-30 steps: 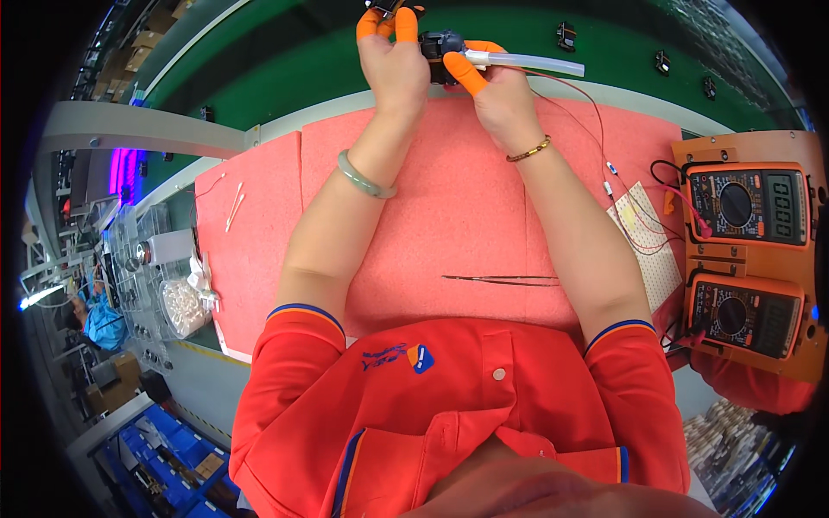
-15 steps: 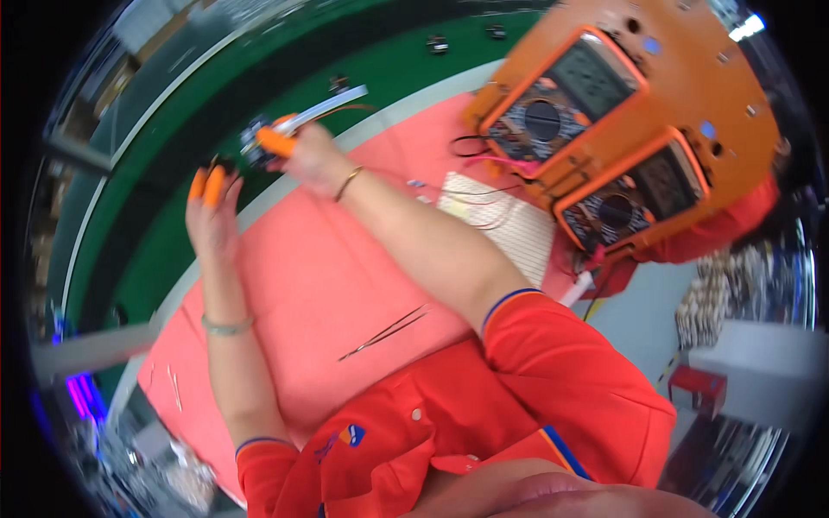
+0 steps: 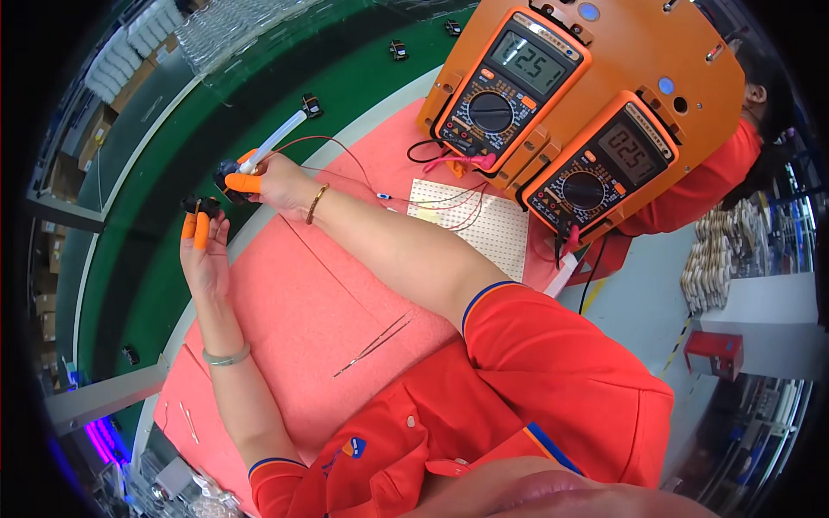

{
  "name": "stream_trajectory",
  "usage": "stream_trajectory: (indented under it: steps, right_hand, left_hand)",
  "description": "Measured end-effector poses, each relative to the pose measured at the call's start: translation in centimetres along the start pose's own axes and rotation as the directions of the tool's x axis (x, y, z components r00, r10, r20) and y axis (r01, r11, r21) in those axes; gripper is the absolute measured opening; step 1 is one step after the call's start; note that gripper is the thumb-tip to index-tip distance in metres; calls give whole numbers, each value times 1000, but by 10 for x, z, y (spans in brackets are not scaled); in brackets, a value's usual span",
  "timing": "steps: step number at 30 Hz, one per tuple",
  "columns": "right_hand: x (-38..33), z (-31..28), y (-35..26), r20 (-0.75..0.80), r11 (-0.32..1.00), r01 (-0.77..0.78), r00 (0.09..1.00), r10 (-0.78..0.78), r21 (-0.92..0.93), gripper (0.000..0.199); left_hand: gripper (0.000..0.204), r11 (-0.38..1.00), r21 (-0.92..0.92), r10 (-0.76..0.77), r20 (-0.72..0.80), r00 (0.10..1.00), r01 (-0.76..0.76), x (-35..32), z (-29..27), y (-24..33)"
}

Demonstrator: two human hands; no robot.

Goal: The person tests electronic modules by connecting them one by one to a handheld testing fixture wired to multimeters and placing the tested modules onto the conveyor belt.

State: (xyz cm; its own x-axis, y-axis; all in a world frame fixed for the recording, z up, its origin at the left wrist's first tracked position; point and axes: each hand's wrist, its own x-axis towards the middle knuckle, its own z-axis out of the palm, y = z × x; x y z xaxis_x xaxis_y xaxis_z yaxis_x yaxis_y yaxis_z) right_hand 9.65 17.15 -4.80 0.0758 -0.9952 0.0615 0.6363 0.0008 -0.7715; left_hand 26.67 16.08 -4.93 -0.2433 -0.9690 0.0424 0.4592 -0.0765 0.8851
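My left hand [image 3: 207, 259], with orange finger cots on two fingers, reaches over the edge of the green belt. A small black part [image 3: 197, 205] is pinched at its fingertips. To its right, my right hand [image 3: 281, 186], also with orange finger cots, is closed around a slim white pen-like stick [image 3: 281, 138] that points away over the belt. Another small dark part [image 3: 226, 175] sits at this hand's fingertips, partly covered by them. A thin red wire [image 3: 332, 141] arcs from near that hand toward the table. The two hands are a short way apart.
Tweezers [image 3: 371, 345] lie on the pink table mat [image 3: 302, 319]. Two orange multimeters [image 3: 509, 82] hang on an orange board at right, above a dotted white sheet [image 3: 496, 237] with wires. Small black parts [image 3: 312, 105] dot the green belt [image 3: 363, 82]. Beyond the board is another person's red sleeve [image 3: 691, 198].
The whole view has shifted and turned, and is sharper. Both hands stay at the belt's edge, the right slightly nearer me. The part in my left fingers shows more plainly.
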Motion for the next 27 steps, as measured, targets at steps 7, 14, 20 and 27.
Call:
stream_trajectory:
  steps: [7,14,20,27]
  right_hand:
    - [-2,1,-6,-107,998,-32,994,26,-50,23]
    - [-5,-2,-4,-93,999,-10,996,5,-52,28]
    - [-3,3,-1,-112,998,13,994,-20,-64,26]
    - [-6,3,-2,-149,996,10,989,-23,-86,26]
  left_hand:
    - [26,1000,17,-4,49,999,3,-1,5,0]
    - [25,1000,0,-11,23,1000,11,-1,2,-2]
    - [25,999,-28,-31,62,998,33,0,2,2]
    - [25,1000,15,-26,38,999,26,-2,6,0]
